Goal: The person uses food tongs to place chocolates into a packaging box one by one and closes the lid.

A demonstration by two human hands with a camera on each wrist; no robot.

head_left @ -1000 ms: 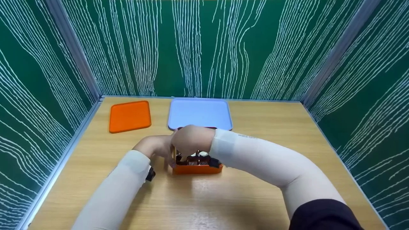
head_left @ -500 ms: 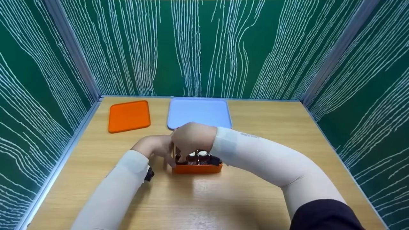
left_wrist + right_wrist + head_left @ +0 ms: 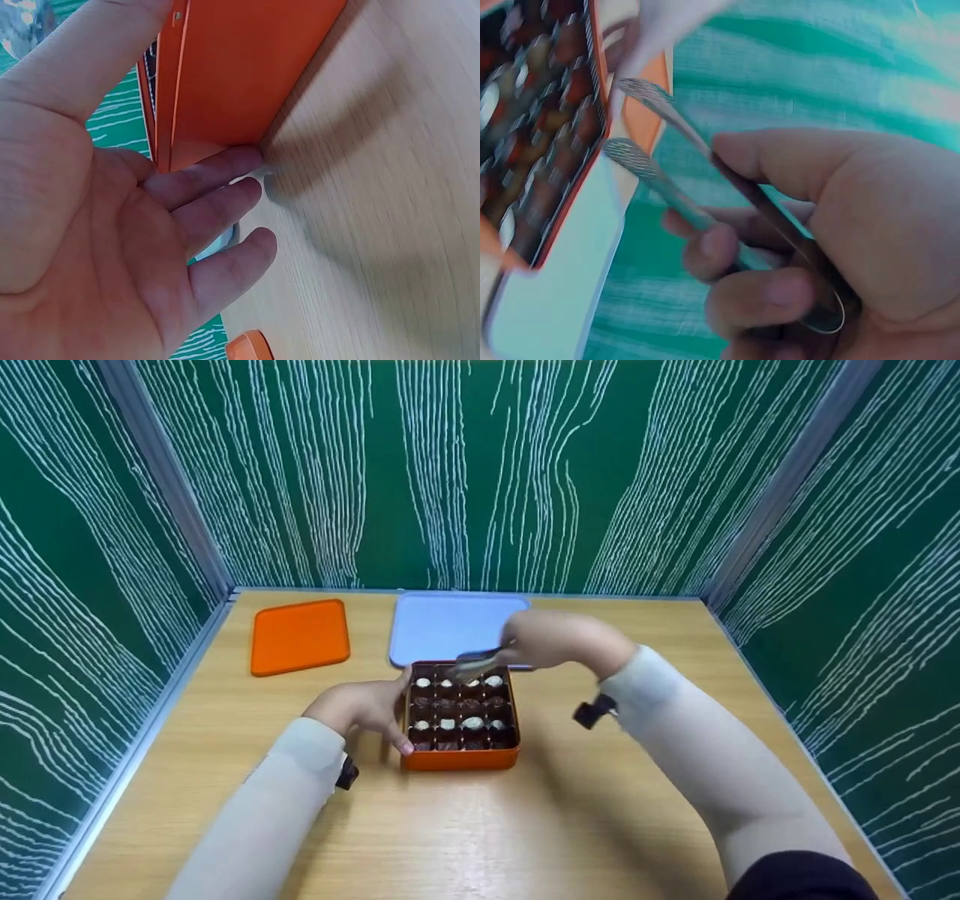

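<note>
A rectangular orange box [image 3: 461, 760] holds rows of dark and white-topped chocolates [image 3: 472, 724] in a divided insert. My left hand [image 3: 367, 709] spans the box's left side, its thumb at the front corner and its fingers toward the far corner. In the left wrist view, fingertips [image 3: 244, 159] lie along the box's orange wall. My right hand [image 3: 559, 639] holds metal tongs [image 3: 757, 199] between thumb and fingers above the box's back right part. Their ribbed tips stand apart with nothing between them in the right wrist view.
A pale blue tray [image 3: 450, 622] lies just behind the box. To the back left is a flat orange tray-like piece [image 3: 300, 637] with a raised rim. Green walls with white streaks [image 3: 480, 510] enclose the wooden table.
The right hand has lifted out from over the box and moved right and back with the tongs, uncovering the chocolates. The left hand has stayed at the box's left side.
</note>
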